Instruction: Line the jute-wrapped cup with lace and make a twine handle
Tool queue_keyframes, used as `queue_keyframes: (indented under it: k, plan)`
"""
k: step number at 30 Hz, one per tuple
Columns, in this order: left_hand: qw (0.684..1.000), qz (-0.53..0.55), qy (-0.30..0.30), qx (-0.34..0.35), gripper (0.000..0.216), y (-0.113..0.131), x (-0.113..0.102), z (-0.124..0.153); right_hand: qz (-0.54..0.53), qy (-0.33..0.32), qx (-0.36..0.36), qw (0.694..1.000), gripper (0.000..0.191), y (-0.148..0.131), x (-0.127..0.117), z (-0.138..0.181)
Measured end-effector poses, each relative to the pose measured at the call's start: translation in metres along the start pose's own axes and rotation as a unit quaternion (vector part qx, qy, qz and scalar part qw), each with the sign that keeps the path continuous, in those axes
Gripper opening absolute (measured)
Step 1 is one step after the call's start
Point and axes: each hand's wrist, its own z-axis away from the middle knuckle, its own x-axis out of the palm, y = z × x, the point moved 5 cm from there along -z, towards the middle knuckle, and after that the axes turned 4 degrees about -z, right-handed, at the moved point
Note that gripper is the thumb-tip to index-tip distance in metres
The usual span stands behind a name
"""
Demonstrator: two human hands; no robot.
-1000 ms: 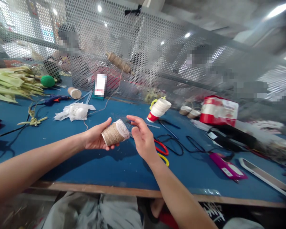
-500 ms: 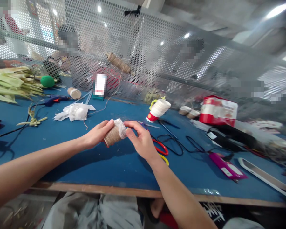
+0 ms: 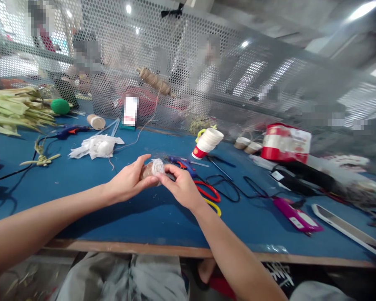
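A small cup wrapped in brown twine with white lace at its rim (image 3: pixel 153 169) is held over the blue table (image 3: pixel 119 217). My left hand (image 3: pixel 128 180) is wrapped round its body from the left. My right hand (image 3: pixel 181 187) pinches the lace end from the right, fingers closed on it. The cup's rim points away from me and most of its body is hidden by my fingers.
Red and yellow scissors (image 3: pixel 210 195) and black cords lie just right of my hands. A stack of paper cups (image 3: pixel 207 144), white lace scraps (image 3: pixel 96 147), a blue glue gun (image 3: pixel 69 131), a twine spool (image 3: pixel 155 82) on the mesh screen and green leaves (image 3: pixel 15 109) surround them. People work behind the mesh.
My right hand came in from open beside the cup and closed on its lace end. Both hands turned the cup so its rim faces away and lowered it slightly.
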Motion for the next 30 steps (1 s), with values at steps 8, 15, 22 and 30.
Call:
queue_keyframes:
  k: [8,15,22,30]
  plan:
    - [0.983,-0.099,0.076,0.133,0.073,0.003,0.001,0.001,-0.045,0.005,0.011,0.999,0.016,0.006,0.0,0.002]
    - [0.965,-0.137,0.14,0.173,0.077,0.01,-0.011,0.0,-0.073,0.007,-0.01,0.997,0.025,0.003,-0.006,0.003]
    - [0.974,-0.118,0.126,0.146,0.072,0.01,-0.013,0.001,-0.083,-0.006,0.0,0.997,0.023,0.002,-0.005,0.002]
    - [0.962,-0.176,0.123,0.168,0.059,0.011,-0.014,0.002,-0.1,0.087,-0.036,0.991,0.012,0.002,-0.014,0.002]
